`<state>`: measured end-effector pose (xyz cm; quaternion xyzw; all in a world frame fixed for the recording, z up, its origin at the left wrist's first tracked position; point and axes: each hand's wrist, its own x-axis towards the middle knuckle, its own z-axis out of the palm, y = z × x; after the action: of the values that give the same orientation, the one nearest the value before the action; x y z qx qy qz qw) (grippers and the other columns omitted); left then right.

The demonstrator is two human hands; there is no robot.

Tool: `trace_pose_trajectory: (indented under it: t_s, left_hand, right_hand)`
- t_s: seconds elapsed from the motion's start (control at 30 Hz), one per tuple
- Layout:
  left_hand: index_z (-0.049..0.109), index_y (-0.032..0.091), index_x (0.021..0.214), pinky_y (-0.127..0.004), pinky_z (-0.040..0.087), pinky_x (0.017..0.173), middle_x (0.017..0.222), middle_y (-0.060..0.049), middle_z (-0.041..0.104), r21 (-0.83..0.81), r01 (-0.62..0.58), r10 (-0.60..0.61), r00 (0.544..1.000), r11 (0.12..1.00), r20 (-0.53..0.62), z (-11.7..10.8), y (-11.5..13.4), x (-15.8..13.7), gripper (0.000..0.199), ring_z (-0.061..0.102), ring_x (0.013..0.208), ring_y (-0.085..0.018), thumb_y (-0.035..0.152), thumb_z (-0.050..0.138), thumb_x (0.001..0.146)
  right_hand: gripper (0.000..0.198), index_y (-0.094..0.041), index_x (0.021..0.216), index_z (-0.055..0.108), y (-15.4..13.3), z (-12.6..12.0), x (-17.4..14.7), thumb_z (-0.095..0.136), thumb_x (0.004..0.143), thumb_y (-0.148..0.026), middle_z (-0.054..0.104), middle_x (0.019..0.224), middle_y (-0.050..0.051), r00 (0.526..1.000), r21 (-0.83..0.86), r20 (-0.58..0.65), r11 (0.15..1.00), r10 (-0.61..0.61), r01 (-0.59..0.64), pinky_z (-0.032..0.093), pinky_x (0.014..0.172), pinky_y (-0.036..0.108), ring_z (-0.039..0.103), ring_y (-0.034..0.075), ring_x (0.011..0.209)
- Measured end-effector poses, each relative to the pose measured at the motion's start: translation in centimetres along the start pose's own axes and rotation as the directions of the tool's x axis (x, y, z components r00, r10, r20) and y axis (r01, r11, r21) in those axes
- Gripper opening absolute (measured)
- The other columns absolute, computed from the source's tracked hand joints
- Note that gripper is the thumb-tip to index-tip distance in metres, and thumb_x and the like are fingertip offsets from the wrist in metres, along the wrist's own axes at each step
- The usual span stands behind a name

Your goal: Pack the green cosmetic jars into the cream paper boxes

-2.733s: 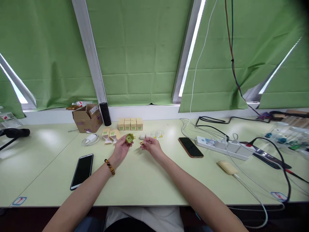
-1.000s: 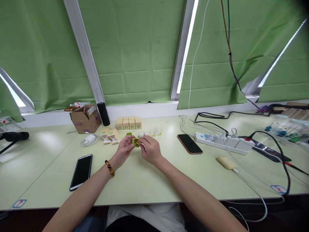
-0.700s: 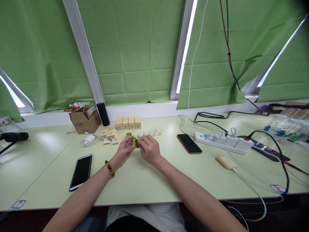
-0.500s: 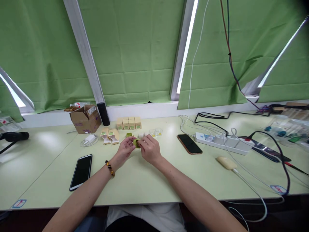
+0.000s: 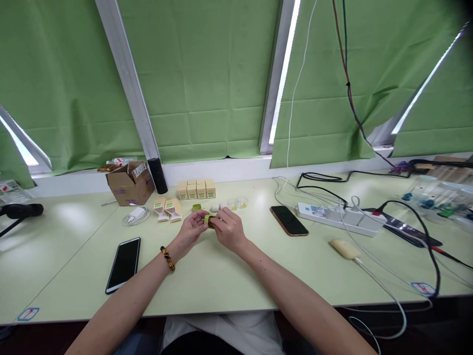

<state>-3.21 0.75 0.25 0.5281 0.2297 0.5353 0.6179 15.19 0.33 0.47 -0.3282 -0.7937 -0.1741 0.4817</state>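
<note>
Above the table, my left hand (image 5: 190, 231) is closed on a small olive-green case (image 5: 207, 220), thumb and fingers pinching its left side. My right hand (image 5: 230, 230) pinches at the same case from the right, its fingertips partly inside or over the case's edge; whether they hold a smaller piece is hidden. Just beyond the hands lies a second green case part (image 5: 197, 207). A small white cylinder (image 5: 215, 208) and two clear cups (image 5: 232, 203) with yellow in them stand close behind my right hand.
Kraft boxes (image 5: 196, 190) stand in a row at the back; two opened ones (image 5: 172, 210) lie nearer. Left are a cardboard box (image 5: 130, 188), black cylinder (image 5: 157, 176), charger (image 5: 137, 214) and white-edged phone (image 5: 123, 264). Right are another phone (image 5: 289, 220), power strip (image 5: 340, 219), mouse (image 5: 345, 248) and loose cables.
Both hands stay on the green case, which has turned or tilted slightly between the fingers. The whole view has shifted a little; the table items look unmoved.
</note>
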Motion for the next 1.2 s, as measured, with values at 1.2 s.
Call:
trace_pose_trajectory:
  t_s: [1.2]
  left_hand:
    - [0.070, 0.022, 0.079, -0.032, 0.038, 0.074, 0.083, -0.004, 0.063, 0.618, -0.289, 0.427, 0.900, 0.731, -0.084, 1.0, 1.0, -0.1, 0.014, 0.051, 0.080, -0.021, 0.032, 0.075, 0.087]
  right_hand:
    - [0.034, -0.023, 0.128, 0.060, 0.2, 0.0, -0.4, 0.066, 0.095, -0.029, 0.067, 0.119, 0.013, 0.992, 0.195, 0.009, 0.973, 0.125, -0.124, 0.057, 0.089, 0.047, 0.060, 0.031, 0.113]
